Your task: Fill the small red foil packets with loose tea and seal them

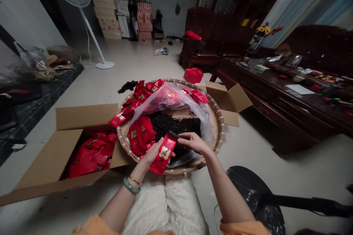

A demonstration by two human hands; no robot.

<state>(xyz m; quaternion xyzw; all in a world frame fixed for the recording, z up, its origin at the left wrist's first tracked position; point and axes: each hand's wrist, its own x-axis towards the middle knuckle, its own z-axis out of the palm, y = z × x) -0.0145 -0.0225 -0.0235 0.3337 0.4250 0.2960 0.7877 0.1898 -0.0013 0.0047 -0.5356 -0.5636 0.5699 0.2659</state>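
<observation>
On my feed the work in hand looks like sachet filling: the left hand (pixel 156 153) grips a red foil sachet (pixel 164 153) with a gold label, fingers closed around its lower half and its top tilted toward the right hand (pixel 194 143). The right hand's fingers are curled and nearly closed at the sachet's top, beside a slim black implement (pixel 173 134); I cannot tell whether they hold it or only touch it, or whether the sachet's mouth is open. Both hands hang over the near rim of a round woven bamboo tray (pixel 217 125) holding loose dark tea (pixel 176 126), a pile of red sachets (pixel 140 136) to the left, and a clear plastic bag (pixel 190 99) to the far side. I judge the next move calls for keeping the sachet's top clear of that bag's loose folds. A cardboard carton (pixel 60 154) of red sachets sits to the near left, a second carton (pixel 230 99) just beyond the tray's right rim
</observation>
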